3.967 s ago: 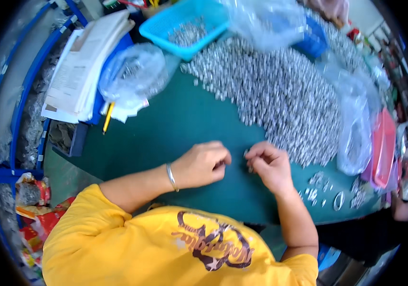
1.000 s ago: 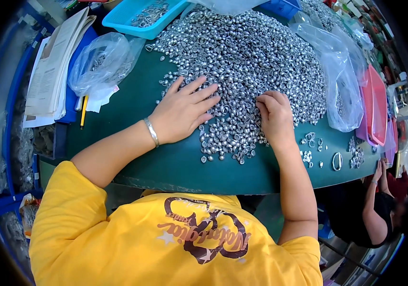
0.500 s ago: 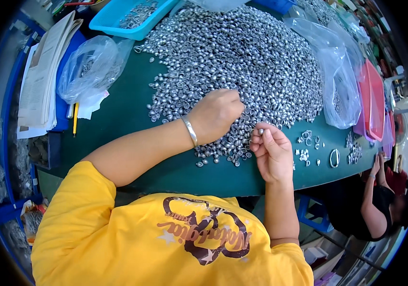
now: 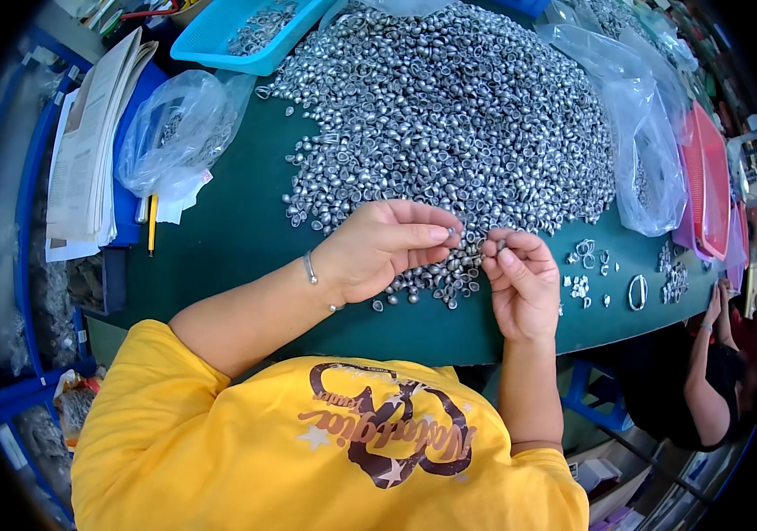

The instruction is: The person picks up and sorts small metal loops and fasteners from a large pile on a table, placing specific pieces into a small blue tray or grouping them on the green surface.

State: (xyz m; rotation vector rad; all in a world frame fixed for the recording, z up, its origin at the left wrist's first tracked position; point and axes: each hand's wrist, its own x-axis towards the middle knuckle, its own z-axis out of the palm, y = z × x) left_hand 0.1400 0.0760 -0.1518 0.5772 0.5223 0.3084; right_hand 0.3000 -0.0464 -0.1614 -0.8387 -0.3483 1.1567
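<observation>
While a broad pile of small, hollow silver metal pieces [image 4: 449, 124] sits on the dark green desk [image 4: 228, 248], left hand [image 4: 387, 248] is over the pile's near edge, thumb and index tips almost meeting, other fingers curled; can't tell if it grips anything. Right hand [image 4: 522, 279], also at the pile's near edge, is half curled, thumb and fingers closed on 1 small grey metal piece [image 4: 501, 244]. Left of pile: crumpled clear plastic bag [image 4: 175, 128]. Beyond pile's left side: turquoise plastic basket [image 4: 259, 62]. Right of pile: red plastic basket [image 4: 706, 186].
</observation>
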